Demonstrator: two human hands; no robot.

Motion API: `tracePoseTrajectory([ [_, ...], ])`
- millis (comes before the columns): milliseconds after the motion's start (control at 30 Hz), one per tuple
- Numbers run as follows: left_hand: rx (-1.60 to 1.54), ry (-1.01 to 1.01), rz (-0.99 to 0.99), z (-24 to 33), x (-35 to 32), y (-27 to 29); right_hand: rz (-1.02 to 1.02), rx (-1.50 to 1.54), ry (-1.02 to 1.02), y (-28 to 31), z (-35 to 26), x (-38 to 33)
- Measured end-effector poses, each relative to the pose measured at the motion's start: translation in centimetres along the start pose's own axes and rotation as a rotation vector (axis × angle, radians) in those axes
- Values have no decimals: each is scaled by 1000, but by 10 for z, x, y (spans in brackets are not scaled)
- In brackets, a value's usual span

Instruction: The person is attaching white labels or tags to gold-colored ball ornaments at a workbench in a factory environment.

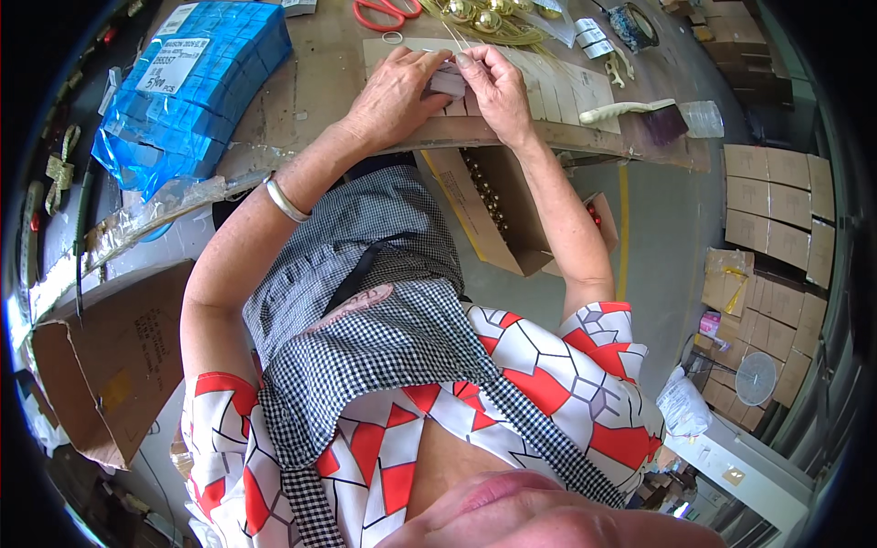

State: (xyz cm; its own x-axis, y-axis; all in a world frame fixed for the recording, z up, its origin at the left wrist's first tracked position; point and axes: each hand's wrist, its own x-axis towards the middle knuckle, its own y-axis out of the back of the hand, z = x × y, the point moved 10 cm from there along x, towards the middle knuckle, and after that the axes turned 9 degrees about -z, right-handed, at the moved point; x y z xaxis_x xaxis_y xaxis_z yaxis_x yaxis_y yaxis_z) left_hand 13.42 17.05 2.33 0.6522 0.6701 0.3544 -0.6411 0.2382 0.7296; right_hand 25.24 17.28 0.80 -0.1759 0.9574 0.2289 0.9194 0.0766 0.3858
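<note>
Both my hands meet over the near edge of the table around a small stack of white paper tags (447, 82). My left hand (395, 96) is closed round the stack's left side, its thumb below. My right hand (499, 91) pinches thumb against forefinger at the stack's upper right. Thin gold cord (457, 38) rises from that pinch; its end between the fingertips is hidden. Beyond the hands, shiny gold baubles (487, 20) lie on a bundle of gold cords (523, 36). A pale sheet divided into strips (559, 89) lies under and beside my right hand.
Red-handled scissors (387, 16) lie at the far edge. A blue-wrapped package (206, 82) stands left. To the right are a white-handled brush (630, 111), a clear plastic cup (702, 119) and a tape roll (633, 26). An open carton (512, 242) sits below the table.
</note>
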Motion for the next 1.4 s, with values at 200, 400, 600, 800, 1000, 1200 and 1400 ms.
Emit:
tracePoseTrajectory([
  [200, 58, -1, -7, 2, 1, -5, 118, 23, 64, 7, -9, -2],
  [400, 79, 26, -30, 0, 1, -8, 152, 31, 15, 5, -3, -2],
  [600, 121, 7, -33, 2, 0, -11, 133, 205, 61, 9, -3, -2],
  [800, 185, 25, -72, 2, 1, -15, 94, 129, -11, -4, -6, 3],
  [1000, 177, -12, -51, 5, 3, -18, -15, 151, 49, -3, -11, 0],
  [1200, 168, 3, -58, 3, 4, -18, -49, 125, 80, -3, -13, 0],
  [1400, 137, 7, -70, 1, 5, -18, -37, 167, -6, 7, -9, -10],
])
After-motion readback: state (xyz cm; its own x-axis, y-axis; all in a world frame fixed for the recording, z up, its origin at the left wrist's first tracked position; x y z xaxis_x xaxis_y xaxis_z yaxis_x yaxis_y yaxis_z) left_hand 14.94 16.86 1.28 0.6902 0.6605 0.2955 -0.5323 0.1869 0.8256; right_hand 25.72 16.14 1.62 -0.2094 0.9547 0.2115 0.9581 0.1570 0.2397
